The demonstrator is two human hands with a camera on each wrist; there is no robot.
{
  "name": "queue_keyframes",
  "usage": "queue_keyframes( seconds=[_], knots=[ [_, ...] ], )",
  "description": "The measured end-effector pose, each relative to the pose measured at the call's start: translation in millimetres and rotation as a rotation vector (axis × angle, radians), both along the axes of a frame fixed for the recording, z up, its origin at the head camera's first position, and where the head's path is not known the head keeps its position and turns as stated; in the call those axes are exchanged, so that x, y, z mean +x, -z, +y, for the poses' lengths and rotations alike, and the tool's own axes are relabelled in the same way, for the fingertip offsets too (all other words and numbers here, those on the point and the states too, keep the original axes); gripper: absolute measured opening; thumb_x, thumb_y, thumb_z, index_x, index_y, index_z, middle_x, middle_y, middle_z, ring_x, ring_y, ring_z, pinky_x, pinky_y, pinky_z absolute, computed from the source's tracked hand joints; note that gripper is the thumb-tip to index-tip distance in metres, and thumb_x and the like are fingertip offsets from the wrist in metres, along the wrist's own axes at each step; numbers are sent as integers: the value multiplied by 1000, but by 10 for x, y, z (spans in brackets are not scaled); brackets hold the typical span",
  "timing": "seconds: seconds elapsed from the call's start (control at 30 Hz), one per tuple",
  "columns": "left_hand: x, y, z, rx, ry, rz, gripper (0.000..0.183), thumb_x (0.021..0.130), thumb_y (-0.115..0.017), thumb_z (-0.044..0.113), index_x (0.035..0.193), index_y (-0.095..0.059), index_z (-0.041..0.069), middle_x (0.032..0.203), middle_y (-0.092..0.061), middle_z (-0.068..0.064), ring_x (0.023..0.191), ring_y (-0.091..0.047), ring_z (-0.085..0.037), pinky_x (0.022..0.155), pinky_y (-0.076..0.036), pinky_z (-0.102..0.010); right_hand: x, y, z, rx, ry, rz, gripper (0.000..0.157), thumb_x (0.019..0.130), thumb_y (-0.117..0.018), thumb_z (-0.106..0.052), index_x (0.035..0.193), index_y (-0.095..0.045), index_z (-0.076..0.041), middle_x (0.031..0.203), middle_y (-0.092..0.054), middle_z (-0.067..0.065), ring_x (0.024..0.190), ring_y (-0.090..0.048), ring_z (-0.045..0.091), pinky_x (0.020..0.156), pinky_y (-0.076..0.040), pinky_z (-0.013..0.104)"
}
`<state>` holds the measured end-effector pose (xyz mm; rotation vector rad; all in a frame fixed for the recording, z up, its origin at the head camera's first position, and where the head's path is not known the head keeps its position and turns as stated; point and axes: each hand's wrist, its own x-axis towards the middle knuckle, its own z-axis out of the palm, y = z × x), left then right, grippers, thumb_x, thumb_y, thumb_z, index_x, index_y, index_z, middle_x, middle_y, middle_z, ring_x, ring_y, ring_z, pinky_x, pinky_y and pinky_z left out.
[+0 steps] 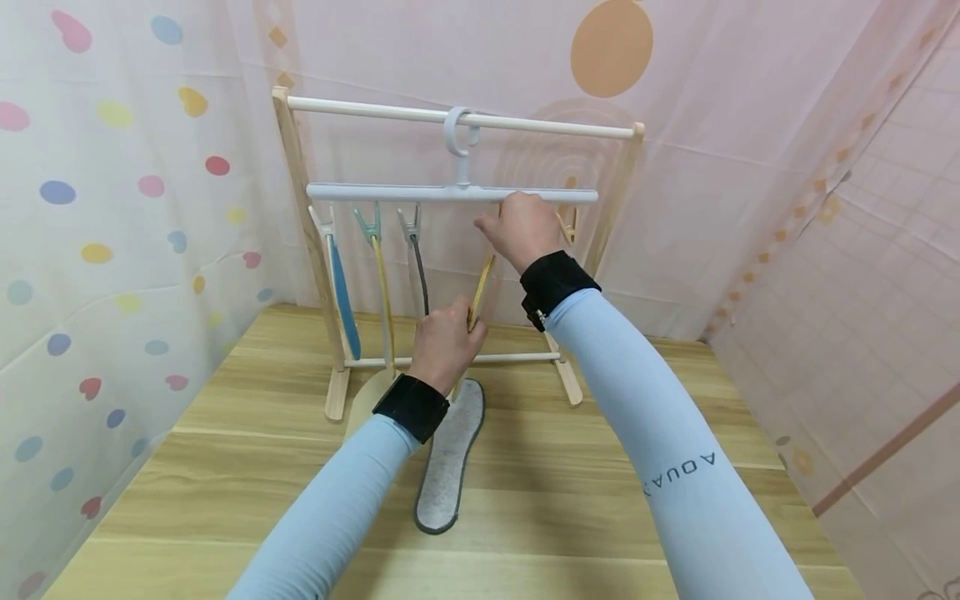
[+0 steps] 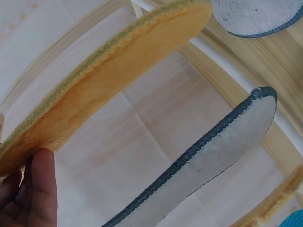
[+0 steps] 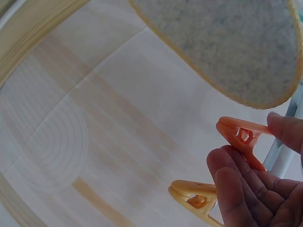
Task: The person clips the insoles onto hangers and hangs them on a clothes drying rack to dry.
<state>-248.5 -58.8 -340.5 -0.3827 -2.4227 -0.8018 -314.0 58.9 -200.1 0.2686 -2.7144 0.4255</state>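
Note:
My left hand (image 1: 444, 342) grips a yellow-edged insole (image 2: 109, 71) near one end; the left wrist view shows its fuzzy yellow side, the right wrist view its speckled grey side. Up at the white hanger (image 1: 390, 192), my right hand (image 1: 528, 229) pinches the handles of an orange clothespin (image 3: 230, 135) between thumb and fingers. The insole's rounded end is close to that clothespin, apart from it. A pale yellow clothespin (image 3: 189, 187) hangs beside the right fingers. From other clothespins hang a blue insole (image 1: 341, 300), a yellow one (image 1: 382, 292) and a dark-edged grey one (image 2: 213, 142).
A wooden rack (image 1: 615, 200) with a white top rod (image 1: 540, 124) carries the hanger by its hook. On the wooden table (image 1: 600, 500) lies a grey insole (image 1: 453, 458), with a pale yellowish insole (image 1: 367, 400) partly behind my left forearm. Patterned curtains (image 1: 135, 208) surround the table.

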Motion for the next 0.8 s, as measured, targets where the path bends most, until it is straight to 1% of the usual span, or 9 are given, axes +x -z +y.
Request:
queue_keyframes(
  seconds=[0.2,0.4,0.5,0.8],
  knots=[
    [-19,-16,24,-18,-9,-27,17,90,-66,9,78,-55,5,57,-51,-3,48,-50,-17,45,-42,-31,8,-9,-11,0,6,10,54,95,-62,-47,58,-49,-11,55,-41,-1,50,-43,15,47,-31,29],
    [-61,-5,32,-37,-11,-40,16,90,-66,10,78,-57,4,56,-51,-3,48,-49,-16,44,-40,-30,-8,-9,-22,7,16,27,53,96,-62,-46,57,-60,-11,53,-54,0,50,-51,15,46,-33,28],
    [-83,0,38,-37,-13,-41,16,90,-67,10,79,-57,4,56,-51,-3,47,-50,-16,43,-40,-30,-17,-10,-26,20,17,43,53,96,-62,-46,56,-64,-11,52,-57,1,49,-53,15,45,-33,27],
    [-103,-29,74,-54,-19,-66,17,91,-65,10,77,-57,5,56,-49,-2,47,-48,-17,43,-38,-30,-25,-3,-19,-17,10,66,53,96,-63,-43,53,-63,-12,49,-53,0,45,-48,13,43,-28,25]
  ],
)
